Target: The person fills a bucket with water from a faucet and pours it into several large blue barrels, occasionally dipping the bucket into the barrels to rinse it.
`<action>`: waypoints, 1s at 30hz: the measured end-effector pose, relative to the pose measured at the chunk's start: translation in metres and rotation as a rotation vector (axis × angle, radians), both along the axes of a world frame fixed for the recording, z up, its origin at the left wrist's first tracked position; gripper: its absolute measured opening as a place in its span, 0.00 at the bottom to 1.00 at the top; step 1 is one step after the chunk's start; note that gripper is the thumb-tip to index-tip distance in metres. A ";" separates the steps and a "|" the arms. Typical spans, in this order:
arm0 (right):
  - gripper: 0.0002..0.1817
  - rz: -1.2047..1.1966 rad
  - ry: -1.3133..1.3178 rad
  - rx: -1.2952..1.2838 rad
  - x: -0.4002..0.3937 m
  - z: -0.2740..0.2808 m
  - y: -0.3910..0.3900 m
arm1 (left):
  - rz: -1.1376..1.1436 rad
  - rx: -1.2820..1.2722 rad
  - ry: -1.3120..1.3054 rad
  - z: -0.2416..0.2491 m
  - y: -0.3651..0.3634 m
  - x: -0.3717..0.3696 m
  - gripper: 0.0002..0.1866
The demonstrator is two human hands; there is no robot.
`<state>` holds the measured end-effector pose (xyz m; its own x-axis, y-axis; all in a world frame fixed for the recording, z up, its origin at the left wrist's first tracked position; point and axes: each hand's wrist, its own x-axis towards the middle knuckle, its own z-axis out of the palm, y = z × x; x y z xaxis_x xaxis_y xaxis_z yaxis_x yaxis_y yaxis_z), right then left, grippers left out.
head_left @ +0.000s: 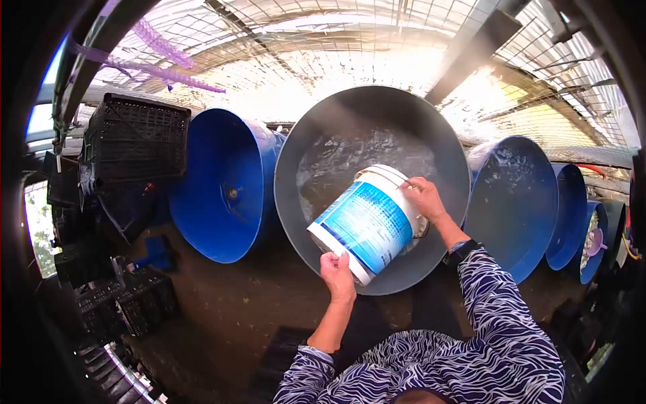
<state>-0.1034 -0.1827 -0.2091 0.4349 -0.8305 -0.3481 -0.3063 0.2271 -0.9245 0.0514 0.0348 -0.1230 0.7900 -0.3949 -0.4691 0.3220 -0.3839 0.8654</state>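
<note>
A white bucket with a blue printed label is tilted over a large grey tub, its rim end pointing up and away. Water with ripples and foam lies in the tub. My left hand grips the bottom edge of the bucket near the tub's front rim. At the other end, my right hand has its fingers closed on the bucket near its rim. The bucket's mouth faces away from me, so its inside is hidden.
Left of the grey tub stands a blue tub. To the right is another blue tub holding water, then smaller blue containers. Black crates are stacked at the left. Wire mesh runs behind. Brown ground shows below.
</note>
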 end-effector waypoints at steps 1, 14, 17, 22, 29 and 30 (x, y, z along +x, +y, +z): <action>0.17 -0.015 -0.024 -0.023 0.012 -0.019 0.004 | -0.004 0.113 -0.036 -0.018 0.001 0.004 0.09; 0.33 -0.020 0.244 0.020 0.054 -0.185 -0.009 | -0.176 0.482 -0.242 -0.213 -0.050 0.068 0.09; 0.33 0.020 0.290 -0.019 0.061 -0.191 -0.006 | -0.175 0.526 -0.221 -0.251 -0.052 0.085 0.07; 0.23 0.268 0.607 -0.216 0.066 -0.157 0.026 | 0.094 0.551 0.235 -0.326 0.008 0.104 0.10; 0.11 0.183 0.720 -0.302 0.061 -0.139 0.048 | 0.480 0.449 0.480 -0.306 0.010 0.067 0.19; 0.11 0.164 0.750 -0.303 0.055 -0.142 0.050 | 0.436 0.472 0.411 -0.289 0.005 0.058 0.20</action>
